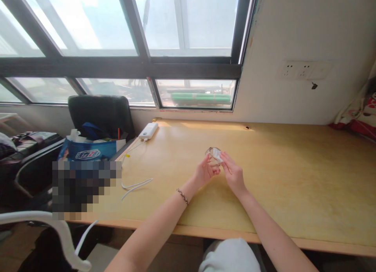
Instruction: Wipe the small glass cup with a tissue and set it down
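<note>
Over the middle of the wooden table [182, 201], my left hand [205, 172] is closed on a pair of thin-rimmed glasses [209, 150]. A curved part of the rim shows above its fingertips. My right hand [234, 173] pinches a small white wipe [216, 154] against the glasses from the right side. The fingers of both hands nearly meet around the rim. Most of the glasses is hidden by the wipe and the fingers, and the details are small. A braided bracelet [182, 196] circles my left wrist.
A white power strip [148, 131] lies at the table's back left, with a white cable [136, 184] nearer the front. Left of the table, a blue bag [96, 150] stands before a black chair [101, 111]. A small dark item [247, 127] lies near the wall.
</note>
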`<action>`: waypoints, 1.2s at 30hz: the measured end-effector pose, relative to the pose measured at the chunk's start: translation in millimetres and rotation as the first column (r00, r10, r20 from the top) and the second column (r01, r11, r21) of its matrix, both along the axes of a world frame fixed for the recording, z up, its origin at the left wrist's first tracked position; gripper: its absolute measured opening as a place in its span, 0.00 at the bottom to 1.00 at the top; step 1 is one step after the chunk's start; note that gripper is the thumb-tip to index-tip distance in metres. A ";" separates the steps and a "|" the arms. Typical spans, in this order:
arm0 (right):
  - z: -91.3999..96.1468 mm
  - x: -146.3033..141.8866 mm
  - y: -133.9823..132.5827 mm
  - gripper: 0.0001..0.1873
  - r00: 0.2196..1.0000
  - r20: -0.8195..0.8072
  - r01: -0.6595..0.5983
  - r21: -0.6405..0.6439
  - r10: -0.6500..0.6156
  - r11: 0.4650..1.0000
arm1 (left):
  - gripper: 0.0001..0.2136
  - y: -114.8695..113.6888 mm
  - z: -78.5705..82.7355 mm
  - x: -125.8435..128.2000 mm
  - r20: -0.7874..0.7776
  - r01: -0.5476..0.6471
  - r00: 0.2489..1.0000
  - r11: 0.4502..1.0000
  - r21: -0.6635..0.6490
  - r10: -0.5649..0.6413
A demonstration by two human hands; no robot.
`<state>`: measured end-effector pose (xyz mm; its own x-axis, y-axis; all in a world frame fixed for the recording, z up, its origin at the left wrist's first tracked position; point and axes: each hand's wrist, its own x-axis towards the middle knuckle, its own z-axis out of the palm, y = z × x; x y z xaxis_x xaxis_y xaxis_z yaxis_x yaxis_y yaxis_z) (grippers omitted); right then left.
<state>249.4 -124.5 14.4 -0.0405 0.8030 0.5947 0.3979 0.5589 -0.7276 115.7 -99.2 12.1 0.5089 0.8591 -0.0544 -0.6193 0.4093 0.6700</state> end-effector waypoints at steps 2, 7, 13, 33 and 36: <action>2.1 -1.7 -2.5 0.17 0.999 -0.022 -0.044 0.010 0.044 0.999 | 0.16 1.7 0.1 -1.7 0.022 -0.023 0.999 0.999 -0.032 0.024; 9.4 -5.6 -11.0 0.15 0.985 -0.073 -0.158 -0.012 0.156 0.987 | 0.15 9.9 -10.4 -0.1 -0.060 -0.194 0.979 0.981 -0.004 0.194; 4.4 2.8 -8.9 0.14 0.954 -0.267 0.049 -0.314 -0.138 0.948 | 0.34 11.2 -14.0 3.6 -0.345 -0.418 0.778 0.843 0.339 0.525; -5.5 -0.4 -3.4 0.11 0.965 0.225 0.139 -0.018 -0.131 0.990 | 0.32 -0.9 -13.6 7.2 -0.340 -0.195 0.442 0.458 0.867 0.830; -7.6 0.8 -2.5 0.08 0.963 0.240 0.137 -0.029 -0.126 0.990 | 0.33 -0.9 -15.0 5.6 -0.338 -0.135 0.420 0.426 0.895 0.842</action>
